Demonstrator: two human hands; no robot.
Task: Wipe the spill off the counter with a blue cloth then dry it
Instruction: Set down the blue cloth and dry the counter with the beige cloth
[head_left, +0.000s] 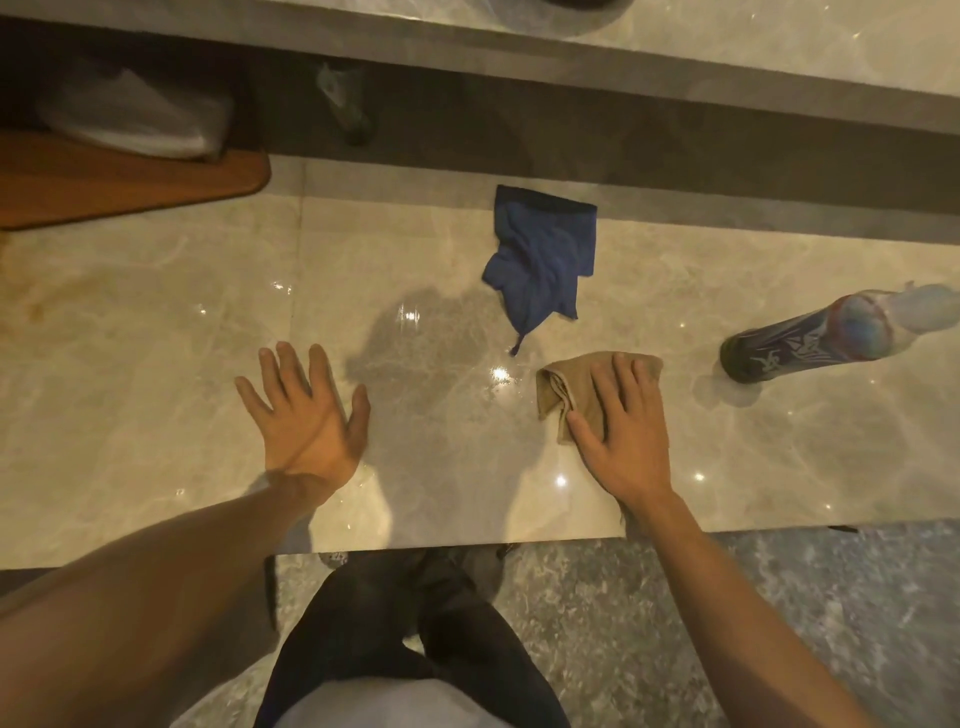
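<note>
Dark printed bottle (810, 343) stands at right edge of view; wooden board (130, 182) at far left carries a crumpled plastic bag (135, 117); second, blurred bottle (345, 104) sits further back; grey mottled floor (779, 623) below.

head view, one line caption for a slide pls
Right hand presses a tan cloth on the marble counter; crumpled blue cloth lies beyond.

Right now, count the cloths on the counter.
2. The blue cloth lies crumpled near the far edge of the counter; the tan cloth sits under the right hand. None seem hidden.
</note>
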